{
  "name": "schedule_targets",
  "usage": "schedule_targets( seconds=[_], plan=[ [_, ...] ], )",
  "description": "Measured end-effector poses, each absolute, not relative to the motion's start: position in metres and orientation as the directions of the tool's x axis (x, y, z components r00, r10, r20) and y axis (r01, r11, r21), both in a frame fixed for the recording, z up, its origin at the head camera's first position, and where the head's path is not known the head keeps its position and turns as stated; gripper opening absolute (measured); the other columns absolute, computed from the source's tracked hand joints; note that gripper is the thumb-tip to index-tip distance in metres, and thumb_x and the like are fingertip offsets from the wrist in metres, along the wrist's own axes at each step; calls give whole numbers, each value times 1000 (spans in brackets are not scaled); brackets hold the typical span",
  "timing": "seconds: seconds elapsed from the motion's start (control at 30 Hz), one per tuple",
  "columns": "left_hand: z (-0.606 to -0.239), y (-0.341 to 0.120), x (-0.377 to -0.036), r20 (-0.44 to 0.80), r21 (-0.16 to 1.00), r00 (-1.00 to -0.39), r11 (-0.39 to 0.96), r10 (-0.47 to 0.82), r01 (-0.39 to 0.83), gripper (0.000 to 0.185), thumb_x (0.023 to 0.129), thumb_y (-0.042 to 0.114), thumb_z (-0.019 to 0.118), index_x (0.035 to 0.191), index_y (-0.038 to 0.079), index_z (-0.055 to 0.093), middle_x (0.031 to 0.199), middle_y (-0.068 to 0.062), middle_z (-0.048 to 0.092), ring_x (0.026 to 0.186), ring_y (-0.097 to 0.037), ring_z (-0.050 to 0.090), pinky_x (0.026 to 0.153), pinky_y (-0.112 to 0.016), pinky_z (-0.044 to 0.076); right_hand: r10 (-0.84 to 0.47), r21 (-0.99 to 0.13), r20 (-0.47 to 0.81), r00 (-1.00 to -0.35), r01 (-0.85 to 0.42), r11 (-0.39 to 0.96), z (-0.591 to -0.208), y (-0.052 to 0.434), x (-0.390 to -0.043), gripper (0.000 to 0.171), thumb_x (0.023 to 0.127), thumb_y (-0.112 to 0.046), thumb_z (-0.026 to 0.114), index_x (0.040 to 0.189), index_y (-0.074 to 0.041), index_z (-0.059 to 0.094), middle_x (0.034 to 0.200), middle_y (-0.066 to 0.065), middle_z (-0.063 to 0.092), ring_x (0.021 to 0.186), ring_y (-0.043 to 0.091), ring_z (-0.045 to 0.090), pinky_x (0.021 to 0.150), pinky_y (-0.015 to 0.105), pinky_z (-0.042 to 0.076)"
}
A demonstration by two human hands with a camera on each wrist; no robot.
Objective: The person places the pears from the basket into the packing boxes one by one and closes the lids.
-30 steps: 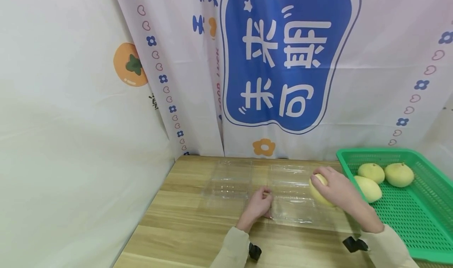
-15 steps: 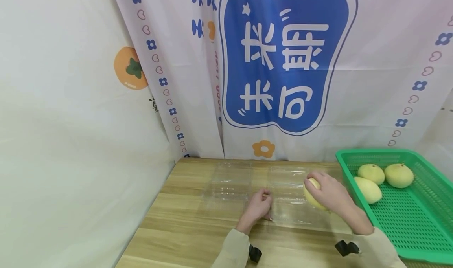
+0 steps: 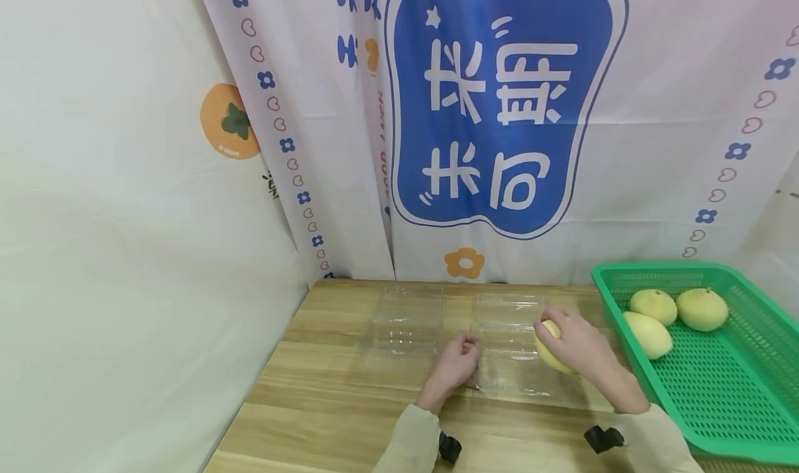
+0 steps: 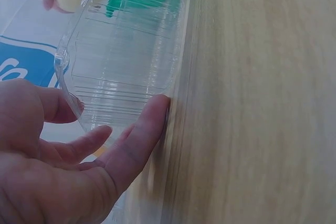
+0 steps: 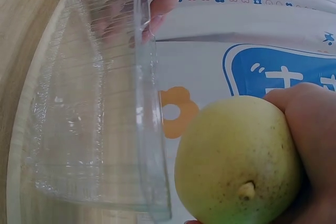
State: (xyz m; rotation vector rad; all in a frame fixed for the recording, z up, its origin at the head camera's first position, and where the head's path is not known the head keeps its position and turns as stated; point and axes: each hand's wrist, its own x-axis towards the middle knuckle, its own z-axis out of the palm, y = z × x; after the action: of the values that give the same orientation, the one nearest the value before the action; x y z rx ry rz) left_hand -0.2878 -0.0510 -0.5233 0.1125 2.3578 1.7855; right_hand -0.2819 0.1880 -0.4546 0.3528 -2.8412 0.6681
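Observation:
My right hand [image 3: 583,348] holds a pale yellow, round fruit [image 3: 551,351] over the right end of a clear plastic container [image 3: 512,372]. A short stem stub and brown specks show on the fruit [image 5: 236,161] in the right wrist view, where it is apart from the container's rim [image 5: 152,129]. At the container's left end, my left hand [image 3: 457,363] grips the edge. The left wrist view has its thumb [image 4: 142,140] low on the end wall and a fingertip at the rim. Part of the fruit is hidden by my right hand.
A second clear plastic piece [image 3: 406,324] lies left of the container on the wooden table [image 3: 324,403]; whether they join is unclear. To the right stands a green basket [image 3: 724,397] with three similar fruits [image 3: 652,334]. A printed cloth [image 3: 649,182] hangs behind the table.
My right hand has moved left with the fruit, away from the basket and over the container, and slows in the last half second. The left hand stays at the container's edge.

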Motion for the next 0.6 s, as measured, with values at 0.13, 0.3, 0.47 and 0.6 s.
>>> schedule_targets(
  seconds=[0.13,0.3,0.47,0.6],
  plan=[
    [-524,-51,-288,-93,960,-981,276,170,-43,33,99,17,52,127,-2,52,100,-11,64,59,-18,58,46,-30,56,-175,-408,260,-950,-273,871,-459,188,-283,32,99,-40,50,108,-13,65,107,18,66,93,34,64,59,44,51],
    [-523,-51,-287,-94,961,-981,272,168,-46,34,99,17,52,127,-1,53,100,-10,65,59,-17,58,46,-29,56,-166,-406,264,-950,-266,874,-462,183,-282,30,97,-40,54,106,-14,65,106,18,65,94,34,62,55,44,50],
    [-522,-51,-286,-99,961,-980,270,170,-50,35,98,17,52,129,0,53,103,-12,64,55,-16,56,47,-31,57,-180,-395,302,-936,-295,870,-467,177,-280,32,94,-42,58,102,-12,67,107,17,66,93,36,64,58,48,53],
    [-520,-51,-285,-108,962,-980,267,170,-59,36,98,17,51,131,1,53,106,-15,64,53,-15,54,49,-32,58,-209,-354,355,-911,-338,872,-472,173,-281,35,93,-41,61,102,-8,69,107,18,68,92,38,66,68,52,55]
  ],
)
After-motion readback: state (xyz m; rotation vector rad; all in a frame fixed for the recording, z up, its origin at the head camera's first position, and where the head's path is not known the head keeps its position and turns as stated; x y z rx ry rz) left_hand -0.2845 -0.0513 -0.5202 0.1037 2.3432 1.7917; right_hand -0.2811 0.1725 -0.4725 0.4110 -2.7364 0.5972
